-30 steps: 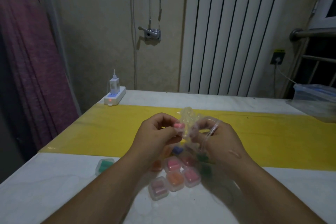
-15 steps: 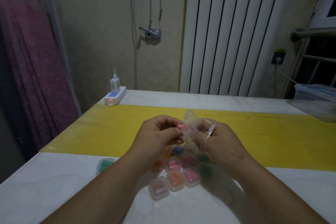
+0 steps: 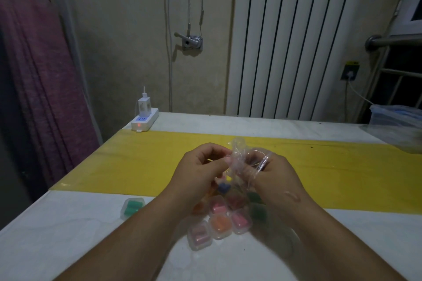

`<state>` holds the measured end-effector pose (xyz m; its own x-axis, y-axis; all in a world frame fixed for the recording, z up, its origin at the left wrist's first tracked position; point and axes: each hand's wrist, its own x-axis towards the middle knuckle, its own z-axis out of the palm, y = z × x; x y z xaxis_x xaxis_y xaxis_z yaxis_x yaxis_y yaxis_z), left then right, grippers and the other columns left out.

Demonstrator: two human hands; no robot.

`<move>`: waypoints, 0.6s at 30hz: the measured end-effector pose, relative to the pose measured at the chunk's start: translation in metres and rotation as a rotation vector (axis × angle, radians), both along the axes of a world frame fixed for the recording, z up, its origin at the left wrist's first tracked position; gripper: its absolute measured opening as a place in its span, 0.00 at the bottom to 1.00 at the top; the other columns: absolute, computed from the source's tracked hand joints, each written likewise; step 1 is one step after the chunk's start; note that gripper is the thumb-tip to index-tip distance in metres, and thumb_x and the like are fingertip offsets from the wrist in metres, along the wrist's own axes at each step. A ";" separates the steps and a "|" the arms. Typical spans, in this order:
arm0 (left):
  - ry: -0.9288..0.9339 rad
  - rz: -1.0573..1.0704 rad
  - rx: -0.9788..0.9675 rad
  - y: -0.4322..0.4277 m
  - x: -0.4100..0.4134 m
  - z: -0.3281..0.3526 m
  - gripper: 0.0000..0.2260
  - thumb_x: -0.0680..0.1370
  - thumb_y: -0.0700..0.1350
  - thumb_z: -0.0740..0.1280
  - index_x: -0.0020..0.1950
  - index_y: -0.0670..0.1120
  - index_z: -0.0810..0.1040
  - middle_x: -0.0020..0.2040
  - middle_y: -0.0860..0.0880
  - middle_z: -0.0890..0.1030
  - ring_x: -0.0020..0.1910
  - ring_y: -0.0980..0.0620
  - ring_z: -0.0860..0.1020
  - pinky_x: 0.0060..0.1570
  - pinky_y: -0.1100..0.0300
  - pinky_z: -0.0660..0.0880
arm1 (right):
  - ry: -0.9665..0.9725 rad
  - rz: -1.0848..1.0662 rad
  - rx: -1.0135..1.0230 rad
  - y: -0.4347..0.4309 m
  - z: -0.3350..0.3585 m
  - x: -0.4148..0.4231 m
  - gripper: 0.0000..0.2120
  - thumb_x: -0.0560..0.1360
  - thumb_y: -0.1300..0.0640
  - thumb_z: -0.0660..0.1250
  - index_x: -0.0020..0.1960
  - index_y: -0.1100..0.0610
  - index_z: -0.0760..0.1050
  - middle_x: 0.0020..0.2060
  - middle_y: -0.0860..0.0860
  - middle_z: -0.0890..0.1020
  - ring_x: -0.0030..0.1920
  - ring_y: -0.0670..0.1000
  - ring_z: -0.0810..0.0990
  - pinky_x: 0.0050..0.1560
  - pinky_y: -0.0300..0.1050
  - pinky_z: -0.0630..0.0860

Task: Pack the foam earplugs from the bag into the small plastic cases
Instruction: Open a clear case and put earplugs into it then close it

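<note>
Purple curtain (image 3: 34, 75) hangs at the far left, just off the left edge of the white table (image 3: 57, 246). A yellow band (image 3: 137, 162) crosses the tabletop from that edge to the right border of the view. At the table's far left corner lies a white power strip (image 3: 145, 121) with a charger (image 3: 143, 105) plugged upright into it, well apart from the hands. A lone green-filled case (image 3: 132, 207) lies on the white surface left of the left forearm, with bare tabletop around it. Under and between the two wrists sits a cluster of small plastic cases (image 3: 220, 221), touching one another, with pink, orange and green earplugs inside. At the far right a clear lidded container (image 3: 397, 121) stands on the table, well apart from the work.

The left hand (image 3: 201, 173) is held above the cluster, fingers curled, thumb and forefinger tips pressed together at the left edge of the clear bag (image 3: 239, 157). Whether an earplug sits between them cannot be told. The right hand (image 3: 276, 178) grips the bag from the other side, fingers curled, with the film crumpled over them. A blue earplug (image 3: 223, 188) shows just below where the hands meet; whether it lies in the bag or in a case cannot be told.

The strip shows a blue panel and a red light. Print on the charger and on the yellow-topped wall socket (image 3: 350, 72) is too small to read.
</note>
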<state>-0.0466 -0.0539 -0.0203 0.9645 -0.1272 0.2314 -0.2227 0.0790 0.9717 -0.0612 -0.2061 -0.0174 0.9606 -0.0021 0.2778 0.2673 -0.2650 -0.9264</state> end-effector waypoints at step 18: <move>-0.073 0.362 0.008 0.007 0.014 -0.002 0.06 0.78 0.37 0.66 0.42 0.44 0.77 0.35 0.48 0.79 0.30 0.52 0.77 0.30 0.59 0.75 | -0.107 -0.068 0.198 -0.003 0.005 0.002 0.07 0.73 0.62 0.73 0.39 0.60 0.77 0.31 0.54 0.77 0.31 0.49 0.75 0.31 0.44 0.78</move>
<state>-0.0325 -0.0470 -0.0227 0.9283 0.2178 0.3013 -0.3033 -0.0248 0.9526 -0.0594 -0.2090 -0.0128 0.9214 -0.1304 0.3660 0.3548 -0.1016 -0.9294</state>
